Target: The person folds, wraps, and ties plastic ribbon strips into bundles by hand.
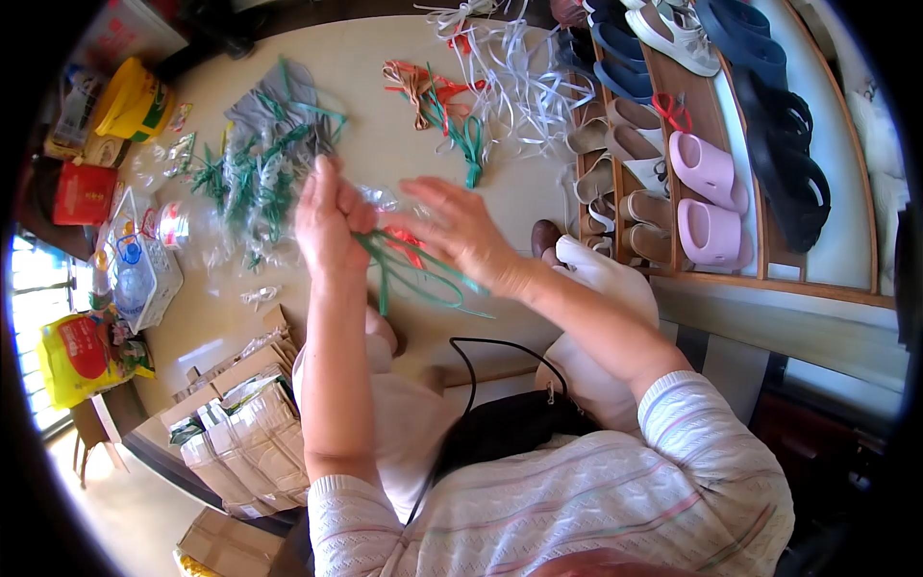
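My left hand is closed in a fist around green plastic strapping, whose loops and loose ends hang out to the right. Just beside it, my right hand has its fingers stretched and apart, slightly blurred, close to the green loops. A bit of clear plastic and something red show between the hands. Past my left hand lies a heap of clear plastic tied with green strips, with a grey cloth-like piece at its far end.
White strips and a red, brown and green bundle of strips lie on the floor ahead. A shoe rack with pink slippers stands right. At left are a yellow bucket, a white basket and flattened cardboard.
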Available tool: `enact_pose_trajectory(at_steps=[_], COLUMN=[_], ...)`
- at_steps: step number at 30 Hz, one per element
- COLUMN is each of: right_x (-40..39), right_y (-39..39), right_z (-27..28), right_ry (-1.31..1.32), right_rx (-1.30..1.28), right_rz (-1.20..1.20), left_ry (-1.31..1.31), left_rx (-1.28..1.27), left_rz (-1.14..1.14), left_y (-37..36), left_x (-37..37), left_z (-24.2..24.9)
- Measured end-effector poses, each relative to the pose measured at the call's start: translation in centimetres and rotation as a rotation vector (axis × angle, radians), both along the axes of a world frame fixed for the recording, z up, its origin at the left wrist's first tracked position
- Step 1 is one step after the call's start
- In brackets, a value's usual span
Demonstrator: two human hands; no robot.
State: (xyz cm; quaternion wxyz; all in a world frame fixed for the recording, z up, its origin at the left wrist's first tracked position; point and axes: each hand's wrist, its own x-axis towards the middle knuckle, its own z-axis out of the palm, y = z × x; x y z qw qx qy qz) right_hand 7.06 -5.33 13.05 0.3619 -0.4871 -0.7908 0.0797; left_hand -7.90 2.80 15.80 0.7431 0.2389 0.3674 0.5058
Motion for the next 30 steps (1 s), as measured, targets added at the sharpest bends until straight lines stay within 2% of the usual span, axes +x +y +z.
enact_pose_trajectory(at_steps=[1, 3, 4, 6, 8, 10, 13, 14, 16, 17, 18, 19, 20, 21, 22, 23, 25, 26, 27, 29, 30], right_x=[1.3, 2.9, 3.3, 1.4, -1.1, -2.5, -2.6, -1.9, -0.7, 0.6, 1.6, 3.3, 4.9, 6.2, 6.8, 7.1, 6.8, 6.6, 6.2, 5.2, 4.9], right_y=[0.4, 0.8, 0.8, -0.4, -1.7, -2.4, -2.4, -2.2, -1.2, -0.5, 0.1, 0.8, 1.6, 1.9, 1.6, 1.4, 1.3, 1.2, 0.9, 0.0, -0.2], right_z=[-0.3, -0.1, 0.6, 1.7, 1.2, 0.0, 0.4, 1.0, -0.3, -0.4, 0.9, 0.6, 0.1, 0.5, 0.7, 0.9, 0.3, -0.2, -0.8, -1.9, -1.5], right_ry=[0.329, 0.984, 1.155, 0.917, 0.928, 1.179, 1.302, 1.221, 1.647, 1.690, 1.657, 1.656, 1.782, 1.767, 1.627, 1.486, 0.795, 0.448, 0.426, 0.383, 0.353], right_rx=[-0.162, -0.483, -0.605, -0.762, -0.958, -1.205, -1.208, -1.198, -1.184, -1.097, -0.877, -0.750, -0.639, -0.605, -0.566, -0.524, -0.516, -0.498, -0.529, -0.591, -0.826], right_rz=[-0.046, -0.143, -0.047, 0.215, 0.391, 0.486, 0.256, 0.140, 0.047, -0.085, -0.276, -0.270, -0.226, -0.251, -0.340, -0.425, -0.561, -0.607, -0.488, -0.238, -0.178], left_ry=[0.067, 0.115, 0.136, 0.085, 0.069, 0.084, 0.188, 0.184, 0.161, 0.151, 0.303, 0.454, 0.461, 0.466, 0.469, 0.636, 0.966, 0.960, 0.992, 1.072, 1.067], left_rx=[0.050, 0.104, 0.134, 0.134, 0.147, 0.179, 0.174, 0.188, 0.236, 0.260, 0.263, 0.261, 0.262, 0.262, 0.262, 0.378, 0.607, 0.739, 0.867, 0.831, 0.829], left_rz=[0.018, -0.092, -0.147, -0.219, -0.185, -0.151, -0.092, -0.076, -0.130, -0.152, -0.343, -0.536, -0.688, -0.841, -0.997, -0.946, -0.824, -0.654, -0.580, -0.589, -0.597], left_y=[0.0, -1.0, -1.7, -2.6, -2.4, -1.5, -1.2, -1.4, -2.1, -2.5, -3.3, -4.3, -5.2, -5.9, -6.3, -6.2, -5.8, -5.3, -4.4, -3.0, -2.5], left_x=[0.1, 1.1, 1.8, 2.9, 3.0, 2.6, 2.9, 3.1, 3.6, 3.8, 3.8, 3.8, 4.0, 4.3, 4.4, 4.2, 3.7, 3.3, 2.8, 1.7, 1.3], left_z=[0.7, 1.2, 1.4, 1.7, 1.9, 1.7, 1.2, 1.3, 0.2, -0.4, -0.8, -1.2, -2.0, -2.4, -2.7, -2.8, -1.2, -1.7, -1.0, 0.9, 1.3])
